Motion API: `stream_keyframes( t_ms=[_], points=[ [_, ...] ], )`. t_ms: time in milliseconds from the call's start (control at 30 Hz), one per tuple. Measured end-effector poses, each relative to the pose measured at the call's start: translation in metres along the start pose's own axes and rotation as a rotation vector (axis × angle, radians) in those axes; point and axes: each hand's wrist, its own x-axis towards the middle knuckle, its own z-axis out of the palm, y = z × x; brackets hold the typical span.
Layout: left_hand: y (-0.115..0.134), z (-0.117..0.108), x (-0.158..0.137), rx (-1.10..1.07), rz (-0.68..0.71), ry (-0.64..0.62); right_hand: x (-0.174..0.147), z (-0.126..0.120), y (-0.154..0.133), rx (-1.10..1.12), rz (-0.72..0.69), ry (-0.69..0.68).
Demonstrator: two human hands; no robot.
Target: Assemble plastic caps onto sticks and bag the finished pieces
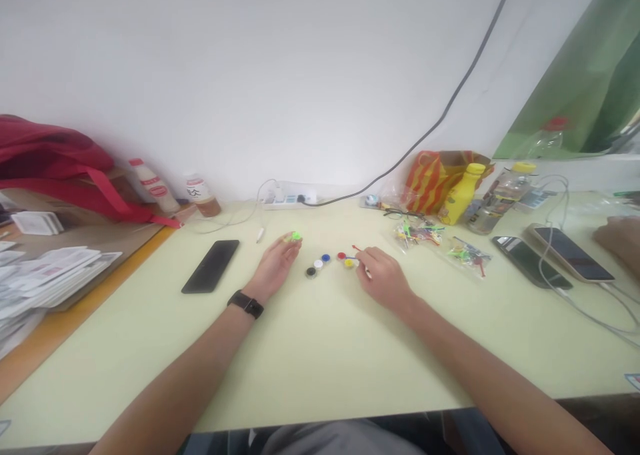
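My left hand (pixel 273 266) is closed, pinching a small bright green plastic piece (pixel 296 236) at its fingertips just above the table. A black band watch (pixel 245 304) is on that wrist. My right hand (pixel 385 278) has its fingers curled together around thin plastic pieces; a red arrow-like tip (pixel 356 247) sticks out, and a bit of blue shows below it. Close to those fingers lie a yellow disc (pixel 349 263) and a red disc (pixel 341 256). Between the hands are a blue disc (pixel 326 258), a white disc (pixel 319 264) and a black disc (pixel 311 272).
Clear bags of colourful small parts (pixel 417 234) lie right of centre, before a yellow bottle (pixel 461 195). A black phone (pixel 211 266) rests at left. Charging phones (pixel 575 252) and another person's hand (pixel 620 242) are at right. Papers (pixel 60 262) and a power strip (pixel 287 198) also show.
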Motion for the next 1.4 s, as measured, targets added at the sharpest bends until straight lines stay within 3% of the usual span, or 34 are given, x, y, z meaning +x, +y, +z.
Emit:
stream_keyframes(
  t_ms=[100, 233, 500, 733, 1400],
  points=[
    [0.0, 0.0, 0.0, 0.002, -0.001, -0.017, 0.001, -0.001, -0.003, 0.111, -0.018, 0.028],
    [0.0, 0.001, -0.002, 0.004, -0.001, -0.006, -0.003, 0.01, -0.012, 0.298, -0.076, -0.038],
    [-0.001, 0.0, -0.002, 0.015, 0.013, -0.032, -0.006, 0.018, -0.021, 0.383, -0.107, -0.149],
    [0.001, 0.004, -0.003, 0.001, 0.05, 0.019, -0.008, 0.02, -0.025, 0.353, -0.127, -0.25],
    [0.007, 0.009, -0.005, -0.009, -0.006, 0.138, -0.009, 0.021, -0.018, 0.152, -0.206, -0.238]
  ],
)
